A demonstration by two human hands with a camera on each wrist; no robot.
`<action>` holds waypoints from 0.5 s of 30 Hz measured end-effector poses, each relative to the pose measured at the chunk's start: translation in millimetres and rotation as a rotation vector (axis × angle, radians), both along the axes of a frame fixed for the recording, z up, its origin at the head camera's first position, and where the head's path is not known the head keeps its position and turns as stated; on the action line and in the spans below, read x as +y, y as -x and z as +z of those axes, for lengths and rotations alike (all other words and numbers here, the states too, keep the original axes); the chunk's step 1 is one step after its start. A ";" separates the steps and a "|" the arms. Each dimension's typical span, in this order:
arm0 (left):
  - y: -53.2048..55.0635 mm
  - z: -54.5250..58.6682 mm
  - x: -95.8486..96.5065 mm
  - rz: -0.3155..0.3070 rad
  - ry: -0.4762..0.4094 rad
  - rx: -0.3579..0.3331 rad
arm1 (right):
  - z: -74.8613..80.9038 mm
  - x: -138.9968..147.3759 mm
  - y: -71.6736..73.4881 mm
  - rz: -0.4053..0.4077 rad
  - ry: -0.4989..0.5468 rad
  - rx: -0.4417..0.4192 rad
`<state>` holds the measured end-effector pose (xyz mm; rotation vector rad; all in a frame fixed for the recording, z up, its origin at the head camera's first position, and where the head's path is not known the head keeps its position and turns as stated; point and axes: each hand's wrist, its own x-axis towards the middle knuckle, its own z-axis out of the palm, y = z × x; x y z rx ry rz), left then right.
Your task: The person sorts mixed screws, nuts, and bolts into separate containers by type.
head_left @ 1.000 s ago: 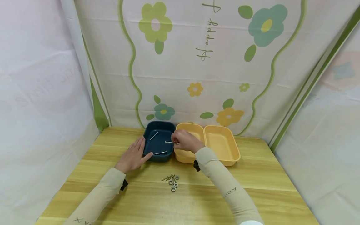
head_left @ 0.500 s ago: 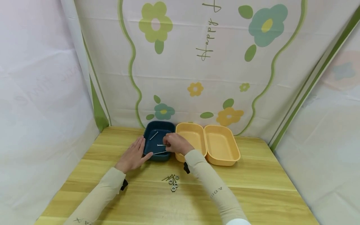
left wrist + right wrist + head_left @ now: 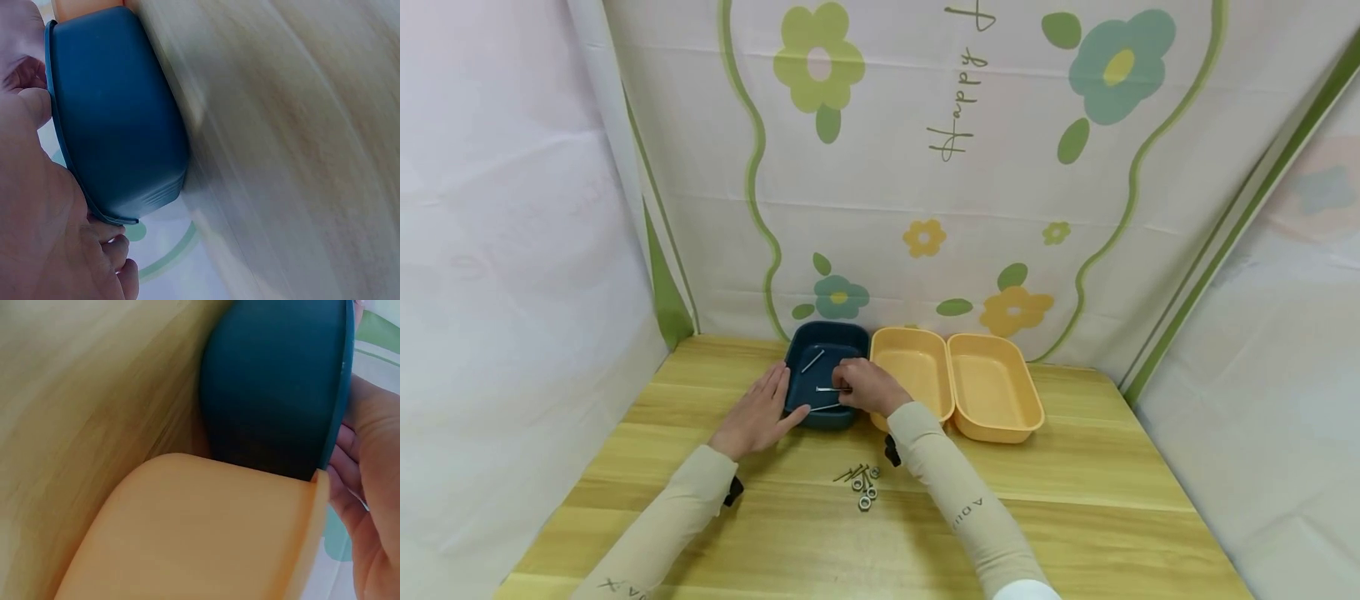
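Note:
My right hand (image 3: 867, 387) pinches a long silver bolt (image 3: 827, 389) low over the dark blue bin (image 3: 805, 330), its head end pointing left. A second bolt (image 3: 824, 407) lies near the bin's front wall, and another bolt (image 3: 812, 361) lies slantwise farther back on its floor. My left hand (image 3: 756, 412) rests along the bin's left rim with fingers extended, the thumb at the front edge. From the left wrist, the bin's outer wall (image 3: 119, 112) shows with the fingers over its rim. The right wrist view hides the bolt behind the rim.
Two yellow bins, a middle one (image 3: 917, 330) and a right one (image 3: 996, 435), stand against the blue one in a row. Several small screws (image 3: 856, 473) and hex nuts (image 3: 864, 503) lie on the wooden table (image 3: 790, 525) in front. A flowered cloth (image 3: 865, 167) hangs behind.
My right hand has moved left and slightly down with the bolt, from the middle yellow bin's edge to over the blue bin. The left hand has stayed in place.

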<state>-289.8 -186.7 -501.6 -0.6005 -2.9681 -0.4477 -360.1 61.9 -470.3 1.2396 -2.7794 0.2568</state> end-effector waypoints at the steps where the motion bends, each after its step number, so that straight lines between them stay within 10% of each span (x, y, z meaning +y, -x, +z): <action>1: 0.3 -0.3 0.0 0.001 0.001 -0.001 | 0.2 -0.1 -0.1 -0.005 0.005 0.006; 15: 0.5 -0.5 0.1 0.007 -0.005 -0.018 | 20.4 23.9 0.5 -0.048 0.074 -0.002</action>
